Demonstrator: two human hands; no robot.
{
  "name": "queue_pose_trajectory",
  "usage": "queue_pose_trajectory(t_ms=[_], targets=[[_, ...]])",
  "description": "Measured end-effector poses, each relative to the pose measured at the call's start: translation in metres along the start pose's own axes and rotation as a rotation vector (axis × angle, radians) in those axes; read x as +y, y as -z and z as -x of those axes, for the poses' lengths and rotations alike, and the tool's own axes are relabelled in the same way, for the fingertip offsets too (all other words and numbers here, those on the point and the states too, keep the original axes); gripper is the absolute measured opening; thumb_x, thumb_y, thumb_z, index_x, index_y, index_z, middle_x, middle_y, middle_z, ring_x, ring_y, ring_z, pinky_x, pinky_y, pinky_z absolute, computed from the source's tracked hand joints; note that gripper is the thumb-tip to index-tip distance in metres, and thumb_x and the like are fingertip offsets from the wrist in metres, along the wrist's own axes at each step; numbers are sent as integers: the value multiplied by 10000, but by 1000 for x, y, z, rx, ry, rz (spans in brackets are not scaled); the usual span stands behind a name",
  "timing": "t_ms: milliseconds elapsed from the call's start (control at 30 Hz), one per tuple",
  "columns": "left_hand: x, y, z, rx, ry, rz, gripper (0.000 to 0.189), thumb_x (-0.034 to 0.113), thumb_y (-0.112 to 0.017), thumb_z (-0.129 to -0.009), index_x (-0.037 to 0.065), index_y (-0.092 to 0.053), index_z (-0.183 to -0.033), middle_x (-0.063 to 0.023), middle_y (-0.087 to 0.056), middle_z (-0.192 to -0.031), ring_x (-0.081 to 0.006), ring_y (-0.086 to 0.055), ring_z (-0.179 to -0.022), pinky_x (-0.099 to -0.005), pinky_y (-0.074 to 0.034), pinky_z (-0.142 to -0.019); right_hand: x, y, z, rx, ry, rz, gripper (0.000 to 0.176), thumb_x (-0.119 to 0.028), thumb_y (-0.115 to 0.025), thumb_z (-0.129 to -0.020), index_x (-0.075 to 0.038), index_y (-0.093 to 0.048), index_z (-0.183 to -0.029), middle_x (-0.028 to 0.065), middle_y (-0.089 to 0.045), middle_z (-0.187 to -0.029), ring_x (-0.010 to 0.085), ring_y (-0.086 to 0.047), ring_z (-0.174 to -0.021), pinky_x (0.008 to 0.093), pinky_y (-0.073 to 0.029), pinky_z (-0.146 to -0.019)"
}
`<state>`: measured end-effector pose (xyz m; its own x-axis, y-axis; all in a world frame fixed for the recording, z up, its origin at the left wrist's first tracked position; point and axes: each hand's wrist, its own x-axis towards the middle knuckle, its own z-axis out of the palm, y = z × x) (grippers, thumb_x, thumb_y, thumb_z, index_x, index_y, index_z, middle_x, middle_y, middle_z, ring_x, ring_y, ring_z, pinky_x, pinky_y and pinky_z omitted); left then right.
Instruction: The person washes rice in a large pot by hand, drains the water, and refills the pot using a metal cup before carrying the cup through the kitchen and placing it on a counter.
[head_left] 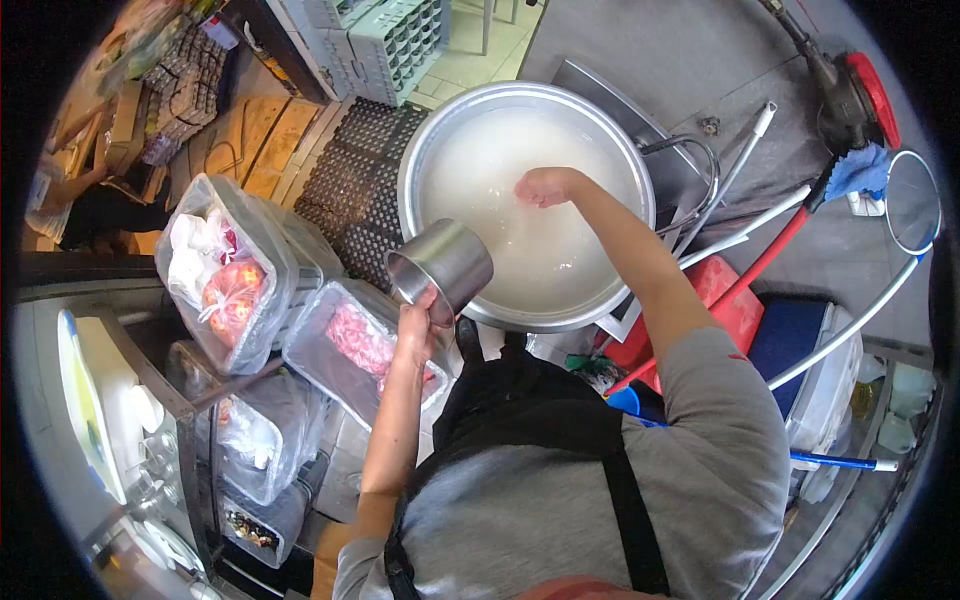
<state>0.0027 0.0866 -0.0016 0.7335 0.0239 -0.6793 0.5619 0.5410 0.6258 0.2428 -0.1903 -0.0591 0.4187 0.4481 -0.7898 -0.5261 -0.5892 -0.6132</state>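
A large round metal basin [408,185] filled with cloudy, whitish liquid [500,225] stands in front of me. My right hand [545,187] reaches over its middle, at the liquid's surface. Its fingers bend downward and their tips are hidden, so whether they grip anything does not show. In my left hand [425,315] is a cylindrical stainless-steel pot [450,265], gripped at its lower side. The pot is tilted at the basin's near-left rim, with its dark opening facing left.
Clear plastic bins [300,325] with bagged food stand at left, above a perforated black mat [350,180]. White poles [745,235], a red-handled tool [750,280] and a red container [715,285] crowd the right. Grey crates [395,45] sit behind. Another person's arm [80,185] shows far left.
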Motion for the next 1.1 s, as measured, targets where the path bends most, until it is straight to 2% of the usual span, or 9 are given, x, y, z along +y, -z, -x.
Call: queue_pose_trajectory(t_ms=[133,433,533,633,700,767,867,933,1100], targets=[[15,-22,15,88,0,-115,286,113,-385,-824,75,-422,-543,-2,-298,-447,-109,-286,-380,-399,-514,-580,3,-7,-2,71,-58,-2,196,-235,-540,-728,-87,-554,-855,33,-505,-785,155,-455,-639,305,-395,-555],[15,-21,14,87,-8,-81,219,116,-405,-819,69,-435,-608,11,-298,-473,-95,-279,-383,-396,-516,-562,0,-11,2,117,-14,-4,188,-198,-537,-718,-86,-580,-863,64,-560,-776,194,-477,-591,343,-412,-577],[18,-21,17,72,13,-130,215,119,-401,-822,72,-432,-615,15,-290,-475,-90,-264,-380,-399,-520,-568,-17,-15,20,348,408,674,180,-167,-535,-700,-113,-596,-861,88,-599,-816,240,-524,-617,371,-421,-595],[-1,5,-3,-5,13,-46,259,224,-547,-791,-9,-509,-897,-77,-540,-760,-166,-553,-560,-301,-513,-468,-37,-37,84,510,506,475,212,-171,-535,-691,-141,-598,-891,105,-600,-902,285,-569,-734,388,-438,-672],[3,-5,2,32,4,-55,174,182,-479,-812,10,-500,-832,-34,-456,-661,-145,-479,-499,-345,-521,-516,2,-45,104,946,588,1133,221,-171,-541,-683,-146,-596,-896,105,-596,-892,277,-576,-782,365,-450,-699],[15,-22,13,82,9,-109,195,140,-379,-841,30,-488,-723,16,-318,-501,-115,-363,-404,-412,-534,-591,39,-25,114,1192,577,1227,231,-171,-538,-680,-151,-593,-904,112,-588,-904,271,-570,-845,340,-449,-744],[1,8,-6,-41,28,-111,204,152,-365,-847,-9,-488,-823,-43,-445,-597,-241,-555,-607,-415,-535,-605,60,-2,168,1178,160,425,262,-176,-536,-680,-141,-578,-936,144,-568,-961,294,-528,-942,345,-411,-814],[-5,12,-12,-24,25,-108,208,157,-358,-848,-14,-476,-858,-64,-482,-643,-320,-583,-725,-423,-531,-613,110,18,168,1327,195,172,262,-202,-526,-712,-113,-565,-956,174,-554,-979,314,-521,-944,361,-402,-807],[-13,16,-12,9,12,-94,280,198,-376,-848,3,-492,-1012,-111,-559,-847,-272,-576,-721,-396,-525,-616,172,60,179,1605,194,-179,316,-232,-505,-770,-37,-515,-1018,162,-568,-957,272,-570,-821,340,-434,-700]])
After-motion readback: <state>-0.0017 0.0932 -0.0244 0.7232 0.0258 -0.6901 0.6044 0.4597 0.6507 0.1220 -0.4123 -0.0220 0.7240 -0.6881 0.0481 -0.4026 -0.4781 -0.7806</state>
